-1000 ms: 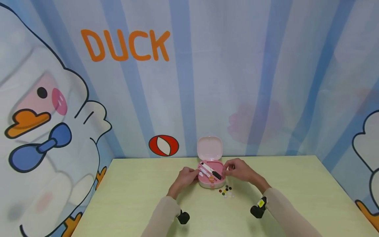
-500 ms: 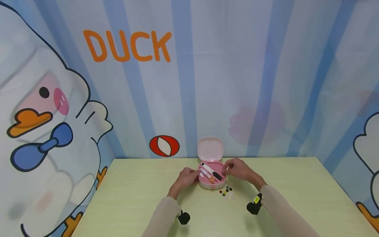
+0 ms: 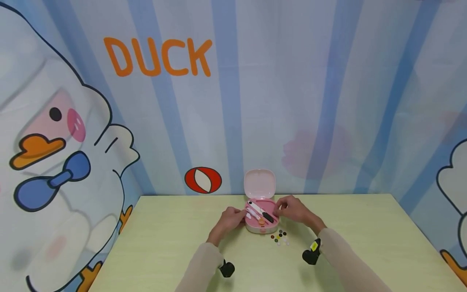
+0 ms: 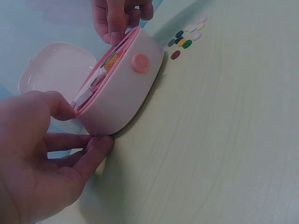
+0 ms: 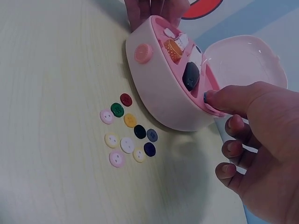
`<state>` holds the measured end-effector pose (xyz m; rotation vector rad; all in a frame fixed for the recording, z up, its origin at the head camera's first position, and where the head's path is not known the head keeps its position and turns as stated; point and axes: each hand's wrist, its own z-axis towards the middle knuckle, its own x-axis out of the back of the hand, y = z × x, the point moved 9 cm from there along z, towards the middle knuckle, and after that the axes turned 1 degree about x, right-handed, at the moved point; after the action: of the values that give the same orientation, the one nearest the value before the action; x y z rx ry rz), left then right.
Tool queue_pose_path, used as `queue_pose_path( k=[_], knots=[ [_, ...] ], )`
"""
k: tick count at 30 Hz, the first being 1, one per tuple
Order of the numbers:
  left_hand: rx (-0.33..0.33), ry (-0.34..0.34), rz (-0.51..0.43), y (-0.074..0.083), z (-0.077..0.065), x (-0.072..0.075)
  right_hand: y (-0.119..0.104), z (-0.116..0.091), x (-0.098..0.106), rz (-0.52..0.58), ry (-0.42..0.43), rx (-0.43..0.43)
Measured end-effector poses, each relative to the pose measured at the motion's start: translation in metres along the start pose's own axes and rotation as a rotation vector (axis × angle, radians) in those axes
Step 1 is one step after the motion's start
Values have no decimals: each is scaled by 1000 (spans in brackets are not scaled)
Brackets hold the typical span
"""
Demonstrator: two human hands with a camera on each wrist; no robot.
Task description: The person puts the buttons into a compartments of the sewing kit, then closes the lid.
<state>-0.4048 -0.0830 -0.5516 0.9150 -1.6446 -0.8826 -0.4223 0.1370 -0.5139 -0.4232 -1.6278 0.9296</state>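
– "Near the far edge of the table (image 3: 164, 243), abt mid-width, sits the pink case (image 3: 254, 229), lid (image 3: 260, 184) open at 12 o'clock. Anything diff vs a sec ago?"

– "V. little. Case, lid + contents look unmoved: black-ended tool (image 3: 261, 211) slants across the tray, dark end twd 4, w/ an orange thimble-like bit (image 5: 173, 49) beside it."

– "Hands?"

– "L hand (image 3: 230, 219) at 9: thumb on the rim, fingers agst the outer wall, so it's pinching the case's side. R hand (image 3: 293, 209) at 3: thumb tip down in the R-side compartment, at a small blue piece (image 5: 205, 97). Index is hidden, so can't tell if that's pinched or only pressed."

– "So what did change?"

– "R wrist cam (image 3: 311, 256) is a touch closer in: forearm swung slightly twd the case, fingertips kept their spot. Head view drifted a bit too."

– "Meaning?"

– "Prob. small adjusting at that compartment, L hand steadying; no obvious progress. Loose buttons (image 5: 140, 131) lie as they did, just outside the case btwn 4 and 5. Farther out, ball print (image 3: 202, 180) on the backdrop, at 10."
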Motion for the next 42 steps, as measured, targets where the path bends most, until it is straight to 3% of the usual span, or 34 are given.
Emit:
queue_pose_path(
  k=[9,19,24,35,42],
  knots=[
    [-18,-9,-13,2,0,-1,-3,-4,10,-24,61,0],
    [-33,6,19,-1,1,-1,-17,-29,22,-64,59,188],
    [-25,3,16,1,-1,-1,-12,-42,24,-70,47,213],
    [-26,-4,2,2,-3,1,18,-60,2,-59,-2,244],
    [-27,5,-5,1,0,1,19,-63,-10,-61,-30,256]
  ],
)
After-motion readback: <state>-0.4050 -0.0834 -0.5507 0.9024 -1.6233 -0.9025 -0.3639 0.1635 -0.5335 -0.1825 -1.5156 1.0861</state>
